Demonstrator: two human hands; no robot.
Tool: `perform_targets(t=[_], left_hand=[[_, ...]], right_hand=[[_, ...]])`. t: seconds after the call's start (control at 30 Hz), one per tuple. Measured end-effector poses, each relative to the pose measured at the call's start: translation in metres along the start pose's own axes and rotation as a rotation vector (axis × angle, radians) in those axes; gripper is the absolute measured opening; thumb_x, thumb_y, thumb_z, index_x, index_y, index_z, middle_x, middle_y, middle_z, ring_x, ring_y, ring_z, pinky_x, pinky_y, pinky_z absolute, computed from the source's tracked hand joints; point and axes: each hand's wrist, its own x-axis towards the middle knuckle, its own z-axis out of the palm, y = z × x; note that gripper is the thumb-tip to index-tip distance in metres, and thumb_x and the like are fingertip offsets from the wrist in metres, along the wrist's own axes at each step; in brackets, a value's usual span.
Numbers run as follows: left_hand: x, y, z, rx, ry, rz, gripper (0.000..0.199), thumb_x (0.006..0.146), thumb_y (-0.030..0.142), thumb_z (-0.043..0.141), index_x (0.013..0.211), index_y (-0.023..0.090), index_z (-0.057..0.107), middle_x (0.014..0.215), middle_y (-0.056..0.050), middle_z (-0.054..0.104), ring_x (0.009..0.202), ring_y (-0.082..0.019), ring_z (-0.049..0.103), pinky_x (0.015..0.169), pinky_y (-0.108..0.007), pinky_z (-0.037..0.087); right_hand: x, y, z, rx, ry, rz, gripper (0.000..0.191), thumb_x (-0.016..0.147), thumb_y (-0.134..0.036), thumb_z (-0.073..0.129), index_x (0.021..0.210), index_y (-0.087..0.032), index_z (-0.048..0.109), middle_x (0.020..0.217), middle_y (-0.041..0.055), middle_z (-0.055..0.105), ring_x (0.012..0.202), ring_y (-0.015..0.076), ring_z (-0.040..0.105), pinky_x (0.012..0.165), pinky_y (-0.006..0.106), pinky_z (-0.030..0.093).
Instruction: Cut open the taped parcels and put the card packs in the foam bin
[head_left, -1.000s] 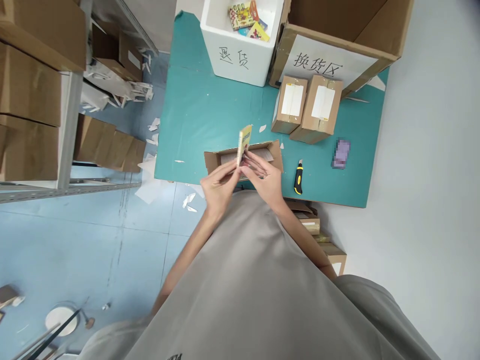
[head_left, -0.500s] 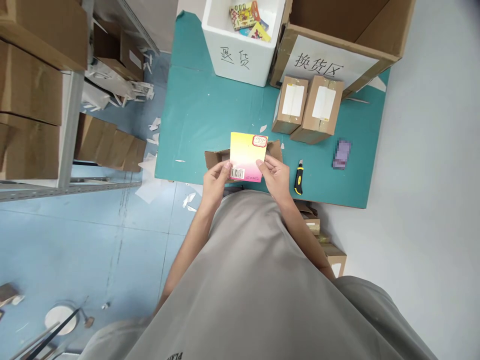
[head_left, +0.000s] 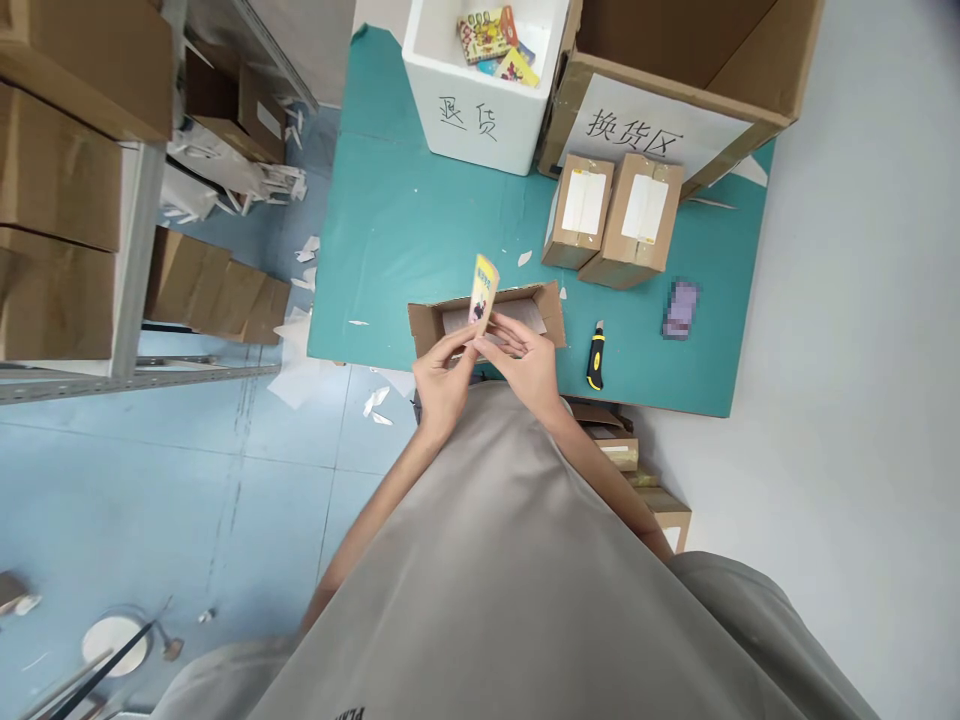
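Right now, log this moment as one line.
left hand: holding booklet | right hand: holding booklet | open box, utility knife: on table

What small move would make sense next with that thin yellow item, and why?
Probably turning the thin yellow item flatter to the wearer's view: it is sharply angled, so its printed face looks narrow. The left hand and right hand both pinch its lower end, so a small twist seems easy.

Bare tabletop (head_left: 405, 220) leftward; cartons (head_left: 634, 215) block the upper right.
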Motion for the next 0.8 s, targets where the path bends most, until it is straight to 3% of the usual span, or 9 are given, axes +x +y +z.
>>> perform_targets(t=[0.17,0.27,0.33,0.47,0.6,0.7,0.8], left_hand=[[-0.003,0.01,0.003,0.126,-0.122,0.155,0.035,0.101,0.044,0.074,0.133,0.03,0.077,0.138,-0.009,0.076,0.122,-0.026,0.075,0.099,-0.042,0.065],[0.007,0.005,-0.006,0.186,0.016,0.137,0.046,0.099,0.047,0.076,0.141,0.028,0.071,0.145,-0.011,0.07,0.114,-0.023,0.075,0.094,-0.038,0.065],[0.014,-0.001,-0.013,0.188,0.084,0.082,0.049,0.096,0.05,0.079,0.138,0.026,0.073,0.14,-0.012,0.071,0.105,-0.021,0.075,0.089,-0.036,0.064],[0.019,-0.007,-0.022,0.094,0.02,-0.047,0.043,0.095,0.054,0.078,0.123,0.022,0.08,0.121,-0.011,0.079,0.101,-0.021,0.075,0.089,-0.035,0.061],[0.016,0.001,-0.021,0.019,0.024,-0.108,0.037,0.092,0.053,0.081,0.113,0.023,0.084,0.111,-0.008,0.081,0.099,-0.022,0.075,0.086,-0.034,0.061],[0.012,0.014,-0.018,0.048,0.049,-0.056,0.03,0.091,0.05,0.083,0.108,0.026,0.086,0.105,-0.006,0.081,0.094,-0.021,0.072,0.083,-0.034,0.059],[0.004,0.029,-0.013,0.184,0.011,0.122,0.021,0.093,0.044,0.083,0.109,0.031,0.086,0.1,-0.004,0.079,0.094,-0.022,0.069,0.087,-0.038,0.057]], right_hand=[[0.006,-0.001,-0.003,0.04,0.07,-0.035,0.055,0.088,-0.067,0.08,0.125,-0.026,0.083,0.12,0.0048,0.083,0.124,0.0319,0.076,0.107,0.046,0.065],[0.008,0.0,-0.011,0.07,0.077,-0.048,0.052,0.091,-0.066,0.079,0.122,-0.025,0.083,0.119,0.0054,0.084,0.12,0.0316,0.077,0.106,0.046,0.065],[0.008,0.002,-0.016,0.103,0.066,-0.055,0.051,0.092,-0.066,0.077,0.121,-0.024,0.083,0.12,0.0057,0.084,0.119,0.031,0.077,0.104,0.045,0.065],[0.008,0.006,-0.021,0.124,0.036,-0.021,0.05,0.092,-0.066,0.076,0.119,-0.024,0.083,0.12,0.0053,0.084,0.117,0.0294,0.078,0.1,0.043,0.065],[0.009,0.009,-0.022,0.067,0.019,0.039,0.056,0.092,-0.071,0.073,0.123,-0.026,0.081,0.12,0.0052,0.084,0.116,0.0287,0.077,0.097,0.043,0.066],[0.01,0.011,-0.02,0.054,0.006,0.059,0.059,0.093,-0.074,0.07,0.125,-0.026,0.079,0.121,0.0054,0.083,0.115,0.0276,0.077,0.097,0.042,0.066],[0.012,0.011,-0.016,0.063,0.015,0.066,0.058,0.093,-0.075,0.069,0.122,-0.025,0.078,0.118,0.0057,0.083,0.114,0.027,0.077,0.097,0.04,0.065]])
